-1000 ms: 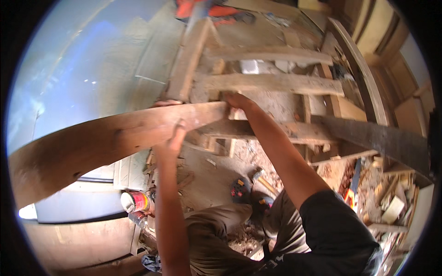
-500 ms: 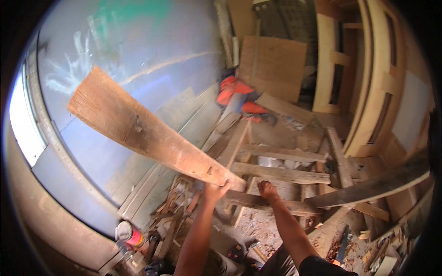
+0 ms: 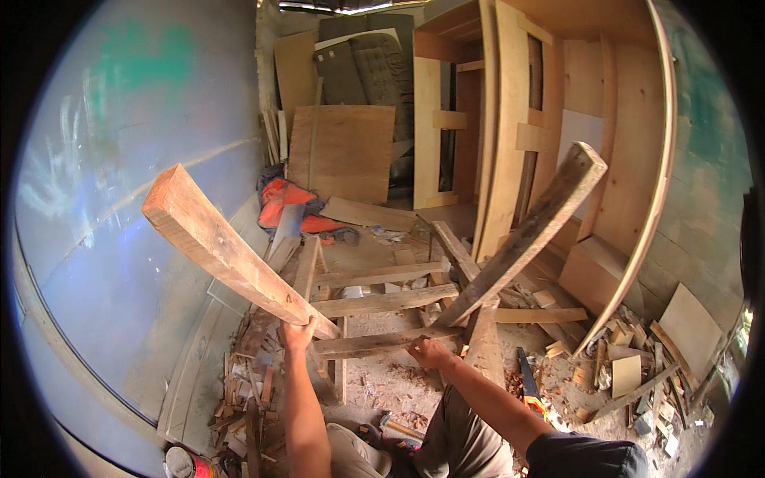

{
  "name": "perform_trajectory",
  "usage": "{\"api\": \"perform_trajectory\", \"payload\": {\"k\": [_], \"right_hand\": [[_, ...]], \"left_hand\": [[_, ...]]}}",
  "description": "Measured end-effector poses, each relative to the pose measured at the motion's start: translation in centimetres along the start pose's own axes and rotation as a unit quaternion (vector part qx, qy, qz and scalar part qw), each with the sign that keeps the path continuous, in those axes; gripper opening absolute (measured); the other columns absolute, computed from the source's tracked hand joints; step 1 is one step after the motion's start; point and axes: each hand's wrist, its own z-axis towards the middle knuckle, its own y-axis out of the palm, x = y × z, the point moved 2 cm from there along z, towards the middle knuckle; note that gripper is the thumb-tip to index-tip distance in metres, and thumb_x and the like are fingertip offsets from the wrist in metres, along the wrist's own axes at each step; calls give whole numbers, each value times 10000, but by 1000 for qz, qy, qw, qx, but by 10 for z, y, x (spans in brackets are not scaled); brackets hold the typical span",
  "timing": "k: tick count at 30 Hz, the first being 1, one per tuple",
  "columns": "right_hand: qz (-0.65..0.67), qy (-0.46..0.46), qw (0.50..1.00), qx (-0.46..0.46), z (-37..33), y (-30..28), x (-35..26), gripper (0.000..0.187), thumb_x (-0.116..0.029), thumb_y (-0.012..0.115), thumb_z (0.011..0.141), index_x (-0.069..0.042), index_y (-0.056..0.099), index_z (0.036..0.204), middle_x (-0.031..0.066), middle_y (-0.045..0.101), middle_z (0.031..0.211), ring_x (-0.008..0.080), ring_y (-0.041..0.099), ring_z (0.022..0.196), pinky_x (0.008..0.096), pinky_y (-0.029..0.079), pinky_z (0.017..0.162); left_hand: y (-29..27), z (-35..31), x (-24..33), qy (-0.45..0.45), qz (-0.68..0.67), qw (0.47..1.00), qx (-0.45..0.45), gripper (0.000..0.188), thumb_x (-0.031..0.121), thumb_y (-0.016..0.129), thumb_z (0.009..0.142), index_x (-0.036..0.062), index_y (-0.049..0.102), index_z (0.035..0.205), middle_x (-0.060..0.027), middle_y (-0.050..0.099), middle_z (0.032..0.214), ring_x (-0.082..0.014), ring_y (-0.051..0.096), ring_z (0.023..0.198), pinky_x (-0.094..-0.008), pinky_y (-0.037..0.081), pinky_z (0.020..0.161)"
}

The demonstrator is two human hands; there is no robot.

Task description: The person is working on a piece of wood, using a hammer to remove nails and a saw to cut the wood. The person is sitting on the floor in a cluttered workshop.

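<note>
My left hand (image 3: pixel 298 333) is closed around the near end of a thick, rough wooden plank (image 3: pixel 231 255), which slants up to the left with its far end raised. That near end lies by the front rail (image 3: pixel 374 343) of a trestle-like wooden frame (image 3: pixel 386 301). My right hand (image 3: pixel 428 352) has its fingers curled at the right part of this front rail; what they hold, if anything, is hidden. Just beyond it, a darker weathered plank (image 3: pixel 526 239) rises from the frame toward the upper right.
A handsaw (image 3: pixel 527 381) with an orange handle lies right of my knee. Wood scraps (image 3: pixel 629 366) are heaped at right, more at left. A tall wooden cabinet (image 3: pixel 498 119) stands at back right, an orange and dark cloth (image 3: pixel 287 203) at back left. A can (image 3: pixel 185 462) stands at lower left.
My view has swung right. The plank in my left hand stays gripped, and more of its edge now shows. The dark plank at right now points up and away. My right hand stays near the front rail.
</note>
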Motion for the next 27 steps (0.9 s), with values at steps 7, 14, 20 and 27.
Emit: {"api": "perform_trajectory", "payload": {"k": [7, 14, 20, 27], "right_hand": [[33, 179, 978, -103, -11, -23, -23, 462, -427, 530, 962, 3, 673, 1052, 240, 695, 926, 419, 673, 890, 466, 518, 805], [56, 234, 959, -152, -17, -17, -8, 514, -486, 533, 949, -7, 699, 1029, 239, 697, 952, 376, 671, 974, 453, 508, 855], [15, 221, 961, -167, -4, 3, -8, 513, -478, 548, 941, 5, 711, 997, 240, 700, 946, 380, 669, 983, 447, 511, 866], [38, 119, 983, -137, 1, 8, -40, 462, -450, 563, 968, -11, 701, 919, 196, 692, 805, 326, 686, 758, 435, 525, 697]], "left_hand": [[-9, 4, 33, 42, 2, 999, 31, 501, 305, 815, 648, -2, 666, 1015, -234, 684, 915, -431, 653, 865, -491, 522, 759], [-23, -1, 68, 25, 39, 997, 59, 413, 269, 821, 631, 2, 684, 914, -220, 687, 824, -427, 668, 801, -487, 532, 690], [-23, 0, 72, -9, 29, 998, 46, 432, 302, 836, 620, 18, 683, 908, -218, 691, 833, -423, 676, 818, -487, 551, 706], [-26, 1, 76, 20, 62, 995, 69, 427, 338, 838, 619, 7, 677, 837, -224, 678, 779, -434, 669, 782, -495, 544, 667]]}}
